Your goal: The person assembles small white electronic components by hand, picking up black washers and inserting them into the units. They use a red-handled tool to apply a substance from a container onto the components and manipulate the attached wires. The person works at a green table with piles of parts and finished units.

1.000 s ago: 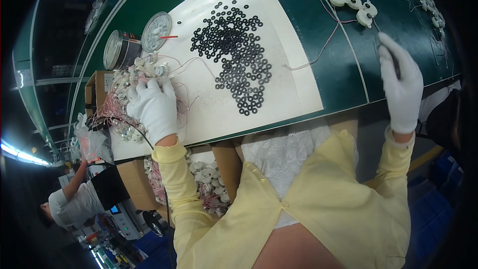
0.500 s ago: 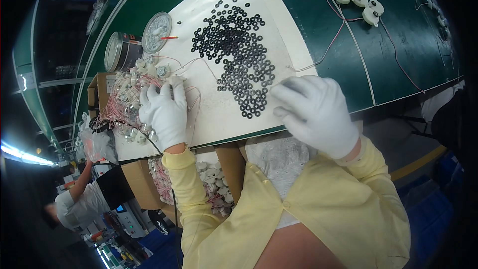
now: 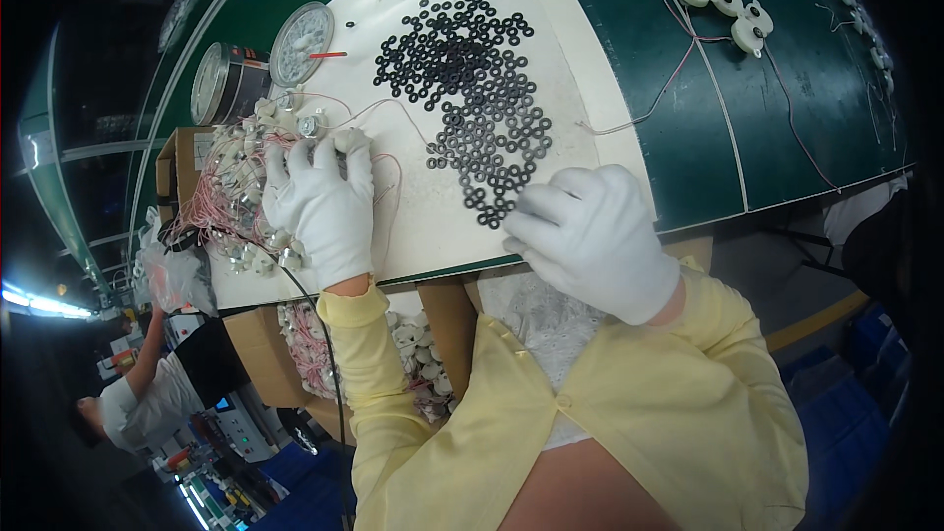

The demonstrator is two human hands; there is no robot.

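Note:
My left hand [image 3: 323, 206], in a white glove, bends its fingers over the right edge of a pile of small white wired parts [image 3: 241, 162]. A pale part [image 3: 351, 141] sits at its fingertips, with pink wire beside it. To the right, my white-gloved right hand [image 3: 595, 241] has its fingers curled together at the lower end of a spread of small black rings [image 3: 457, 64]. Whatever its fingertips may hold is hidden.
An open can [image 3: 231, 84] and a round lid with white stuff [image 3: 302, 44] stand beyond the pile. Round white parts with wires [image 3: 728, 0] lie on the green surface [image 3: 678, 138]. Below the table edge is a cardboard box [image 3: 261, 354]. Another person [image 3: 147, 398] works at lower left.
My right hand has moved left and down to the lower rings, its fingers drawing closer together. My left hand stays at the pile's edge. The view has shifted slightly.

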